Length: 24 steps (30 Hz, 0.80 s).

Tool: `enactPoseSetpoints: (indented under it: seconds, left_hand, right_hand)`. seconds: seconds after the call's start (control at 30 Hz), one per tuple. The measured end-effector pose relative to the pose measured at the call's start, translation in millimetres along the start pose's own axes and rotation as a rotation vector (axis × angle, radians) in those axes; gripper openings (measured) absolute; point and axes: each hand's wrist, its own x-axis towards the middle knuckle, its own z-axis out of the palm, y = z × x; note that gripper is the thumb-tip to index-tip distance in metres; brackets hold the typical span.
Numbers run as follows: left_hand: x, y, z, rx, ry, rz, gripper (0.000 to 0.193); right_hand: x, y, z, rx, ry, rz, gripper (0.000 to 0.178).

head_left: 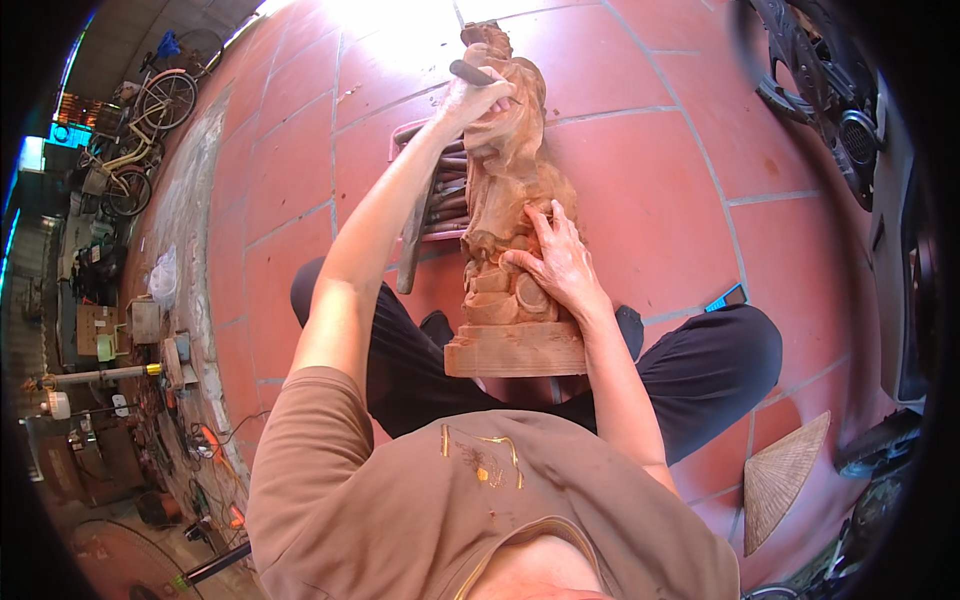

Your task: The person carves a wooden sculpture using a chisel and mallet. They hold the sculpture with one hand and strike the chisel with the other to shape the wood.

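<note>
One left hand (482, 97), one right hand (562, 262), one wooden statue (500, 195), one dark tool (471, 72). One pink tray (442, 237) and several tool handles (452, 205), too overlapped for an exact count. One straw hat (785, 480), one brown shirt (400, 520), two trouser legs (710, 370).

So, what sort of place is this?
Probably a home carving workshop, perhaps a garage: there's a carved statue, tools in a tray, and a parked bicycle.

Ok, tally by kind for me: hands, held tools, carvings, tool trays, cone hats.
Left hand and right hand: 2
Held tool: 1
Carving: 1
Tray: 1
Hat: 1
Total: 6
</note>
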Motion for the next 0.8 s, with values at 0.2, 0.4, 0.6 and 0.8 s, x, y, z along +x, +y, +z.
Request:
enactPoseSetpoints:
  seconds: [0.2, 0.4, 0.6, 0.8]
  left_hand:
    - [-24, -29, 5, -0.328, 0.072, 0.058, 0.010]
    - [-20, -8, -9, -0.087, -0.019, 0.027, 0.014]
    - [-40, -35, -1, -0.257, 0.115, 0.071, 0.012]
    - [-30, -9, -25, -0.083, -0.056, -0.017, 0.014]
  right_hand:
    - [1, 9, 5, -0.024, 0.030, -0.030, 0.078]
    - [-2, 6, -1, -0.049, 0.070, -0.067, 0.073]
    - [2, 6, 6, -0.009, 0.019, -0.053, 0.080]
    - [1, 9, -1, -0.001, -0.022, -0.020, 0.080]
